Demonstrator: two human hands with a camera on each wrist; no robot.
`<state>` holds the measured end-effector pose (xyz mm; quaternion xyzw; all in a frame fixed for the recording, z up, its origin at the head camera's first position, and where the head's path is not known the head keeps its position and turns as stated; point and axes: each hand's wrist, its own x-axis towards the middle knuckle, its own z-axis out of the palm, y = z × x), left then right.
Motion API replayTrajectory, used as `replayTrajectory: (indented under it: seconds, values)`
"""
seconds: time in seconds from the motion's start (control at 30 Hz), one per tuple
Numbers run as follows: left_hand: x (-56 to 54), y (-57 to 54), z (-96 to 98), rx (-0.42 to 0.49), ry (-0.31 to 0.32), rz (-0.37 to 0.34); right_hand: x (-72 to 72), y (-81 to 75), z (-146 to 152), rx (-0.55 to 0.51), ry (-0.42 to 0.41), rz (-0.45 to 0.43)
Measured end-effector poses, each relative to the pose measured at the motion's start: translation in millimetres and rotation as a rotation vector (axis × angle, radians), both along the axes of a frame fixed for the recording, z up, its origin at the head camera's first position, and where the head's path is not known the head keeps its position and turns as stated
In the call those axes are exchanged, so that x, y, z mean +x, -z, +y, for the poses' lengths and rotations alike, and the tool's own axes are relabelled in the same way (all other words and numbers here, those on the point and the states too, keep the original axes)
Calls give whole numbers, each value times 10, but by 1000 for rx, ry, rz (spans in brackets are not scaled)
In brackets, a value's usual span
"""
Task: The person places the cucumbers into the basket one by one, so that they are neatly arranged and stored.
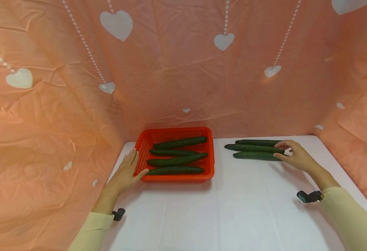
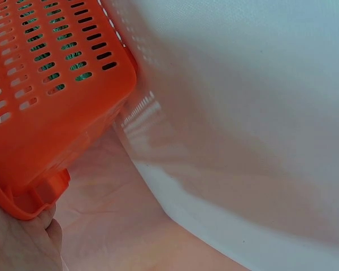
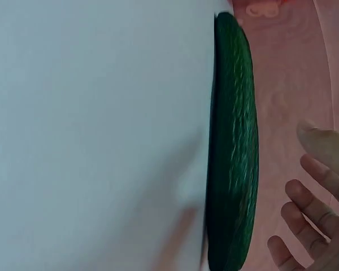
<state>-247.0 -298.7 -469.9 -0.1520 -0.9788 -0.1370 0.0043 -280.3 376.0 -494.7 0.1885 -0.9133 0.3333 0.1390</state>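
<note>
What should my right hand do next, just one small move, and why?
I'd probably close your right hand on the middle loose cucumber: your thumb and fingers are parted near its end, apparently gripping nothing. Three cucumbers lie outside the basket, four inside, and your left hand rests at its side.

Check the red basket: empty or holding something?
Holding something, not empty: the head view looks down into the red basket and shows four cucumbers lying inside its rim.
</note>
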Motion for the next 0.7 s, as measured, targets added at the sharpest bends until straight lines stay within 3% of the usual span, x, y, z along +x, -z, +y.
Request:
replayTrajectory:
  seconds: [0.23,0.5,0.7]
  values:
    - [1,-14,-12,0,-8,-7,26,102,153,51,34,12]
    - [-14,-1,-11,0,2,4,48,150,273,77,92,-177]
    - [-8,7,-8,-10,7,10,42,200,293,98,89,-193]
